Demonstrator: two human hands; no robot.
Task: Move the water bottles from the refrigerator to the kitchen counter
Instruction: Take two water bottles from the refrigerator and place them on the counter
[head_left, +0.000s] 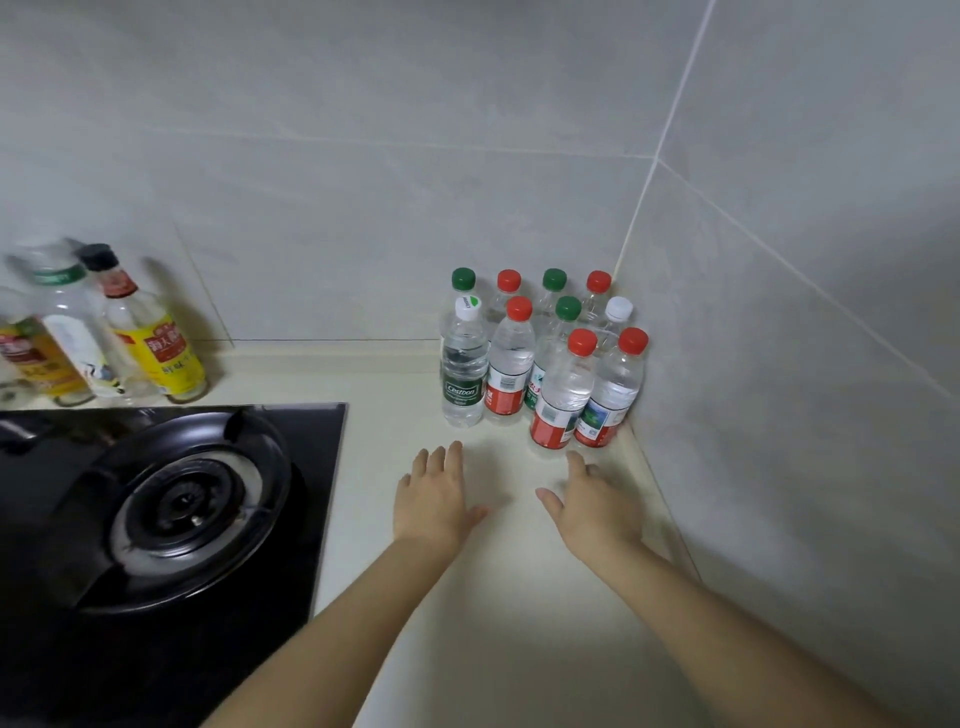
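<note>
Several clear water bottles (540, 358) with red, green and white caps stand upright in rows in the corner of the cream kitchen counter (498, 597). The front pair have red caps and red labels (563, 400). A green-labelled bottle with a white cap (463, 369) stands at the left of the group. My left hand (434, 499) hovers flat over the counter just in front of the bottles, fingers apart, holding nothing. My right hand (597, 506) is beside it, also empty, its fingertips close to the front red-capped bottle. The refrigerator is out of view.
A black gas hob (171, 499) with a round burner fills the left side. Sauce and oil bottles (150, 338) stand behind it against the wall. Grey tiled walls (779, 312) close the corner at the back and right.
</note>
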